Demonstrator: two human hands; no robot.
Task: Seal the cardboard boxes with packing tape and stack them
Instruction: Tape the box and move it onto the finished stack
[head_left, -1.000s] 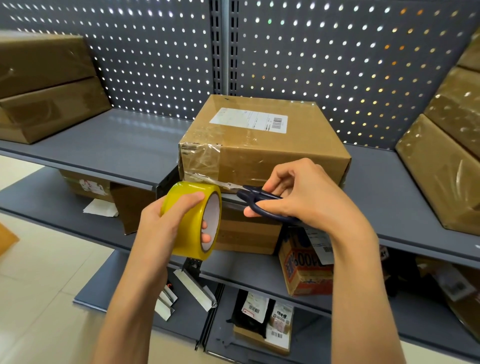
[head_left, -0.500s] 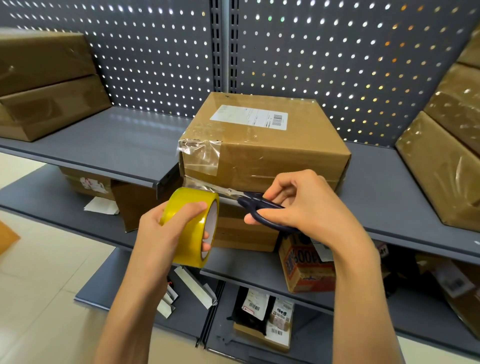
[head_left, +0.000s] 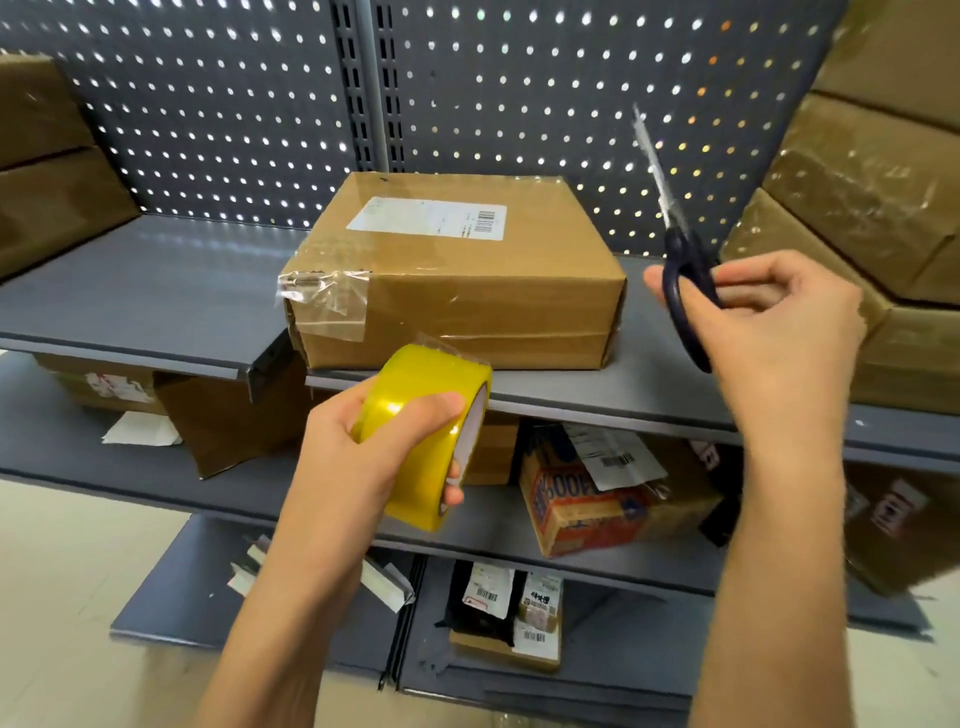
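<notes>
A brown cardboard box (head_left: 467, 291) with a white shipping label sits on the grey shelf (head_left: 156, 301). Clear tape covers its front left corner. In front of and below the box, my left hand (head_left: 363, 441) grips a yellow roll of packing tape (head_left: 431, 431), with a short loose end sticking up from the roll. To the right of the box, my right hand (head_left: 763, 332) holds dark-handled scissors (head_left: 685, 280), the blades pointing up and shut.
Taped boxes are stacked at the far left (head_left: 47, 171) and at the right (head_left: 872, 234) of the same shelf. Lower shelves hold an orange printed carton (head_left: 587, 504), small labelled parcels (head_left: 509, 613) and loose paper. A perforated back panel (head_left: 234, 104) stands behind.
The tape between box and roll has been cut. My right hand swung the scissors away to the right and upward. My left hand drew the roll slightly back from the box.
</notes>
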